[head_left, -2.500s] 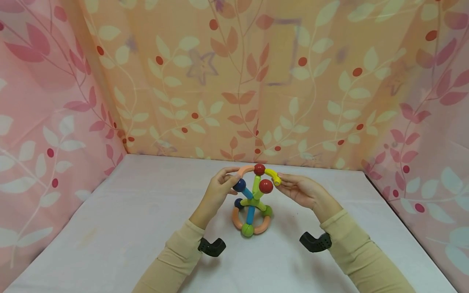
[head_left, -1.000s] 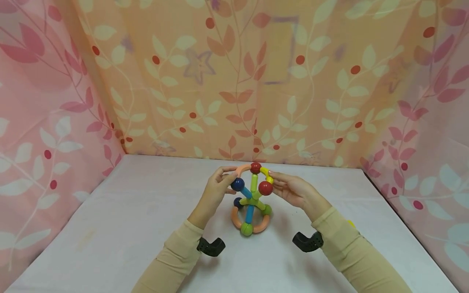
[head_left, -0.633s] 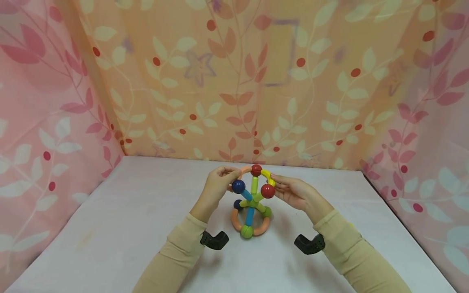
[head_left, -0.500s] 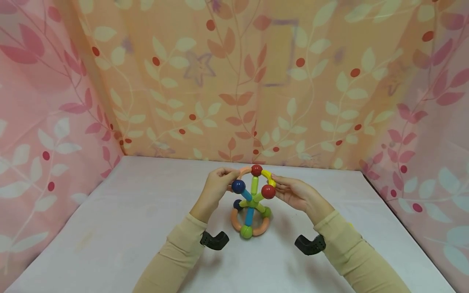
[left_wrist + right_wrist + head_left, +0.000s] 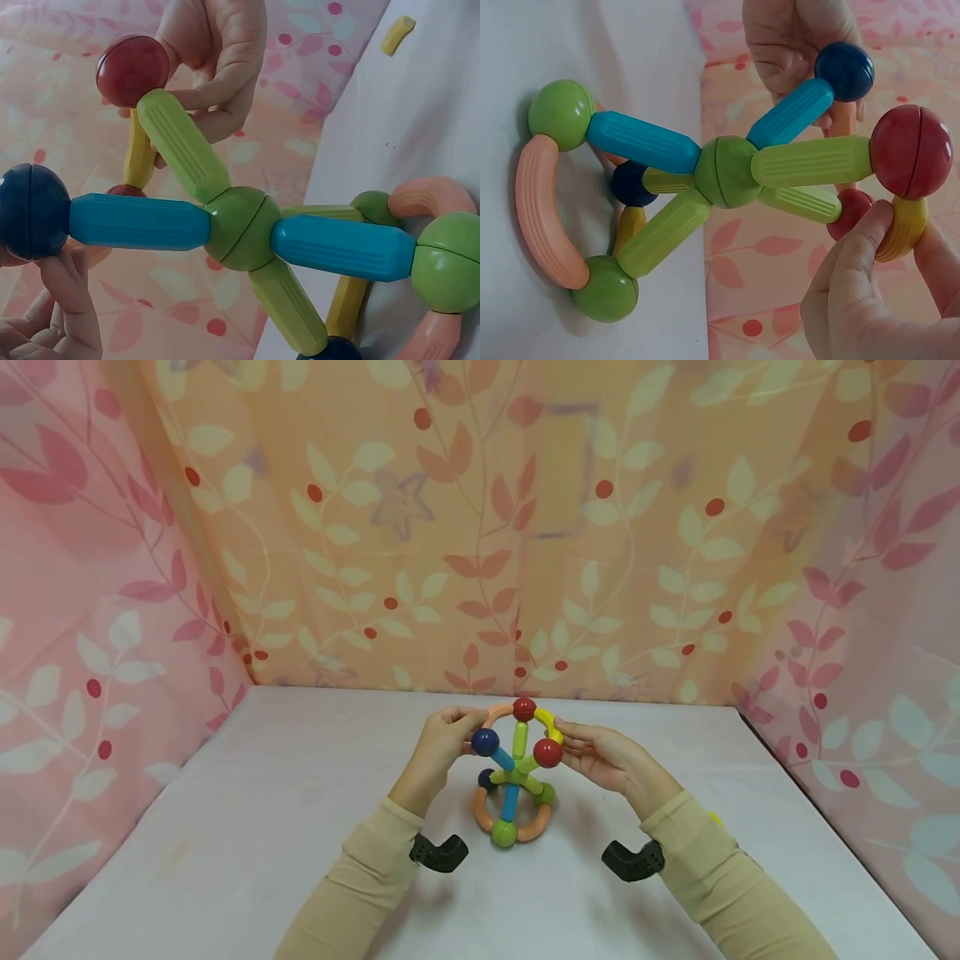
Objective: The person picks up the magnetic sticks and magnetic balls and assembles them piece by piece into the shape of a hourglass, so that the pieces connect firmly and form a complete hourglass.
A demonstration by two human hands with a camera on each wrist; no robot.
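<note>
A toy built from magnetic sticks and balls (image 5: 517,772) stands on the white table. Its lower ring has orange curved sticks (image 5: 544,214) and green balls (image 5: 606,289); blue and green straight sticks meet at a central green ball (image 5: 242,227). My left hand (image 5: 442,747) holds the upper orange curved stick (image 5: 498,712) beside a dark blue ball (image 5: 485,742); its grip is partly hidden. Between thumb and fingers, my right hand (image 5: 607,756) pinches a yellow curved stick (image 5: 902,230). That stick spans the back red ball (image 5: 524,709) and the front red ball (image 5: 913,151), touching both.
A loose yellow stick (image 5: 397,35) lies on the table, mostly hidden by the right sleeve (image 5: 720,860) in the head view. Patterned cloth (image 5: 480,527) walls the table's back and sides. Black wrist mounts (image 5: 439,853) hang beneath both forearms.
My right hand has moved left, bringing the yellow curved stick's free end against the front red ball. My left hand shifts only slightly. Over the last half second almost nothing moves.
</note>
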